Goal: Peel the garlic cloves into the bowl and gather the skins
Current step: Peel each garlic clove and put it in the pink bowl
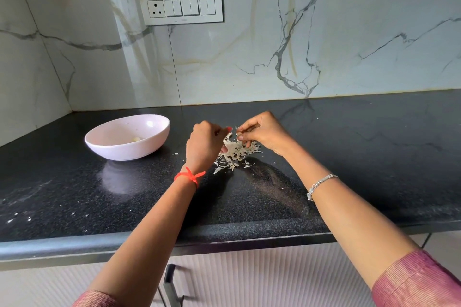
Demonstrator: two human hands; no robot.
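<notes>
A pale pink bowl point(149, 137) stands on the black counter at the left, and a peeled garlic clove point(136, 139) lies inside it. To its right lies a loose pile of white garlic skins point(234, 154). Both hands hover just above that pile, close together. My left hand point(203, 143) has its fingers curled and pinches a piece of garlic skin at its fingertips. My right hand point(262, 132) also pinches a small piece of garlic skin between thumb and fingers. Whether a clove sits between the fingers is hidden.
The black granite counter point(349, 157) runs wide to the right and ends in a front edge near my elbows. A marble wall with a switch panel point(180, 7) rises behind. Small skin flecks lie scattered at the front left of the counter.
</notes>
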